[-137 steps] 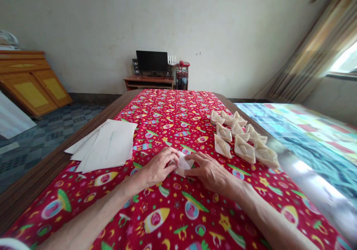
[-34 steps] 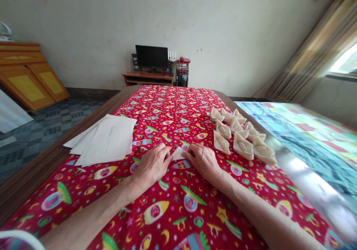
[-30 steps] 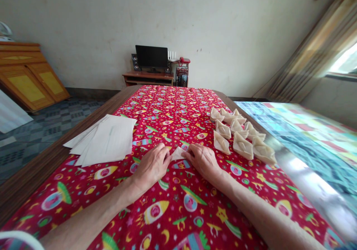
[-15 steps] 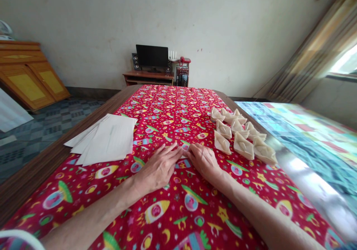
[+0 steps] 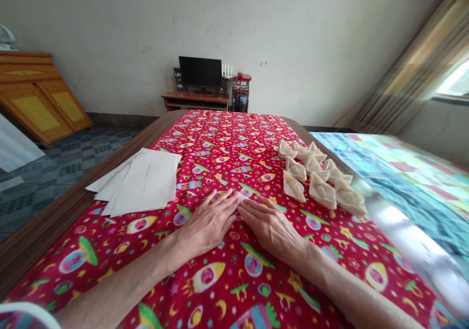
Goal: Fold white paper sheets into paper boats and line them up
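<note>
My left hand (image 5: 212, 220) lies flat on the red patterned cloth (image 5: 220, 290), its fingers stretched toward the centre. Beside it my right hand (image 5: 269, 221) also rests flat, fingers extended, the fingertips of both nearly meeting. A small bit of pale paper (image 5: 240, 196) shows at the fingertips; most of it is hidden under the hands. Off to the left sits a fanned stack of white paper sheets (image 5: 148, 182). Several folded paper boat shapes (image 5: 322, 191) stand grouped on the right side of the cloth.
Brown table edges (image 5: 40, 227) run along the cloth. At the far end are a monitor (image 5: 200, 72) and speakers on a desk (image 5: 195, 97). A bed with a patterned cover (image 5: 410, 172) is on the right, a wooden cabinet (image 5: 40, 97) on the left.
My right hand has flattened, its bent fingers now stretched out over the pale paper. My left hand has barely moved.
</note>
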`<state>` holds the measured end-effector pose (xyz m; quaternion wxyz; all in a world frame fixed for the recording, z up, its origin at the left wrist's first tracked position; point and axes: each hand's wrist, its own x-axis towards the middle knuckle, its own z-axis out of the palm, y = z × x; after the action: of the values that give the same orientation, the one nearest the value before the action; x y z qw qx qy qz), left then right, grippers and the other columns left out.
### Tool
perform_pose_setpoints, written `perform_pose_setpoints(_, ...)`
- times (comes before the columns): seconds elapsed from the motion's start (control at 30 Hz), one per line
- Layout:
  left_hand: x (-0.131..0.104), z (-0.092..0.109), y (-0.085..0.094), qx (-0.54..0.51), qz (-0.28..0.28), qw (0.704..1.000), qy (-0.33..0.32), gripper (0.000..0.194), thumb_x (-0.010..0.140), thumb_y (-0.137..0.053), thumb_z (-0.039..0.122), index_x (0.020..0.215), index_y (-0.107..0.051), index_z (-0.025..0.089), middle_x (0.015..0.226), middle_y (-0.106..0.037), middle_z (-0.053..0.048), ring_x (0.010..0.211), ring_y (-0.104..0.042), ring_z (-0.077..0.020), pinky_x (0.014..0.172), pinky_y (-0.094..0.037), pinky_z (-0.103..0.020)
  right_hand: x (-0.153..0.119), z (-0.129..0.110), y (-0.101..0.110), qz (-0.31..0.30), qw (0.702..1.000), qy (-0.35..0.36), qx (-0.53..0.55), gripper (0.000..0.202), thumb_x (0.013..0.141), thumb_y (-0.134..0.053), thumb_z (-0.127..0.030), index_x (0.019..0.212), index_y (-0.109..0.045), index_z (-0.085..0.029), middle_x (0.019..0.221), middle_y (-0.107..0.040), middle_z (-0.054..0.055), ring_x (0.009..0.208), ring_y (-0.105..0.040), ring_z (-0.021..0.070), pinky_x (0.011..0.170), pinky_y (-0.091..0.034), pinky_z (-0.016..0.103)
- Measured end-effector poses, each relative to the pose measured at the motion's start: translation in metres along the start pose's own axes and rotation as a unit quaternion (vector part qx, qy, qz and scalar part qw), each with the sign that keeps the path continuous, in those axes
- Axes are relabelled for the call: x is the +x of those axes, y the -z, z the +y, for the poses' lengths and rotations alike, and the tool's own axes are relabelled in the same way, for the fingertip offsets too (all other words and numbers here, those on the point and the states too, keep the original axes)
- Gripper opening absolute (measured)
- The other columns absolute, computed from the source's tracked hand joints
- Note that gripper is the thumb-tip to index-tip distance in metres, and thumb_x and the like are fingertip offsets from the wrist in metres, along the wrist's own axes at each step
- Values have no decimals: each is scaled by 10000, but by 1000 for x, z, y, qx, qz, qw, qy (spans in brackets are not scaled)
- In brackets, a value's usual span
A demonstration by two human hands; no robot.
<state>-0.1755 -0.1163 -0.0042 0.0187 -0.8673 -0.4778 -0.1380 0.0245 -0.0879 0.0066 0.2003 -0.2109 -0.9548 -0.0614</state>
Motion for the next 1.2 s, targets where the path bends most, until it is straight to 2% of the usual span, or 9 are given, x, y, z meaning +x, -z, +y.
perform_pose_setpoints(0.1,-4,-3,1,12,-3,1000,-6,461,953,-349,254,1412,-307,230,1471,-352,-19,1376,-271,-182,1124,-224,-404,-1,4,1,-24,1000,-4,17,279,913,-386,-98,1132,-556,-125,1167,-628,133,1154,-541,204,978,-430,371)
perform_pose_setpoints(0.27,-14,-10,5,31,-9,999,0,432,960,-350,292,1391,-351,254,1451,-386,4,1363,-300,-177,1121,-233,-392,-3,9,3,-23,999,-31,29,285,868,-380,-58,1066,-573,-125,1021,-672,134,1050,-598,202,930,-466,337)
perform_pose_setpoints(0.5,-17,-13,10,45,23,999,6,366,931,-401,247,1279,-513,231,1349,-520,-24,1281,-437,-193,1071,-334,-370,-3,7,4,-41,996,-72,24,291,815,-396,-21,994,-596,-134,1013,-670,124,970,-618,184,866,-481,272)
perform_pose_setpoints(0.67,-20,-19,7,40,54,998,-4,326,929,-414,235,1212,-575,228,1298,-569,-30,1259,-463,-192,1046,-377,-361,-4,6,6,-62,992,-113,0,211,834,-423,-46,873,-595,-161,931,-667,87,861,-620,167,759,-463,239)
perform_pose_setpoints(0.8,-13,-23,5,11,81,997,-11,270,929,-434,240,1110,-630,200,1195,-635,-54,1157,-545,-187,1014,-419,-356,-1,7,4,-75,991,-110,-27,180,879,-438,-88,795,-577,-168,819,-647,46,769,-594,148,704,-417,229)
perform_pose_setpoints(0.9,-3,-21,5,-25,95,995,11,272,923,-466,258,1151,-592,182,1153,-638,-63,1085,-561,-188,968,-450,-346,4,8,0,-71,991,-92,-59,184,913,-429,-115,818,-580,-160,743,-625,27,709,-565,141,662,-382,241)
perform_pose_setpoints(1.03,7,-16,4,-53,78,995,41,301,884,-548,274,1177,-558,209,1059,-618,-48,1000,-559,-192,893,-470,-329,11,14,-6,-40,990,-78,-110,155,935,-449,-197,894,-596,-169,776,-611,34,701,-530,147,615,-328,270)
perform_pose_setpoints(1.2,12,-13,1,-73,82,992,57,184,867,-565,242,1042,-609,206,960,-581,-33,938,-558,-180,841,-474,-307,17,20,-11,-31,991,-65,-114,165,946,-450,-242,930,-605,-189,839,-596,36,754,-506,146,634,-309,277)
